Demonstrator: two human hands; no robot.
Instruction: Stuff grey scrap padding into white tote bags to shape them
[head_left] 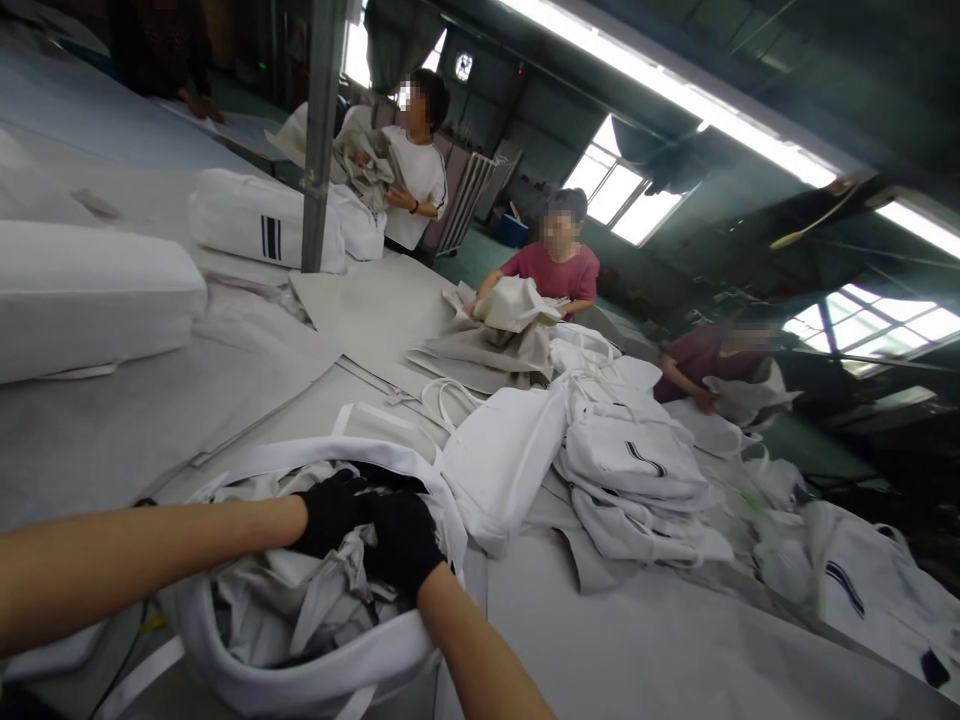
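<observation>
Both my hands wear black gloves and reach into an open white bag [315,680] in front of me. My left hand [330,512] and my right hand [403,542] press together on crumpled grey-white stuffing paper [300,610] inside the bag. The fingers of both hands are curled into the paper. The bag's white rim and strap [300,460] arch around my hands.
A heap of white bags with dark stripes [637,470] lies to the right. Stuffed white bags [82,295] [262,225] rest at the left by a metal post [321,130]. Three other people work on bags across the grey table [660,640].
</observation>
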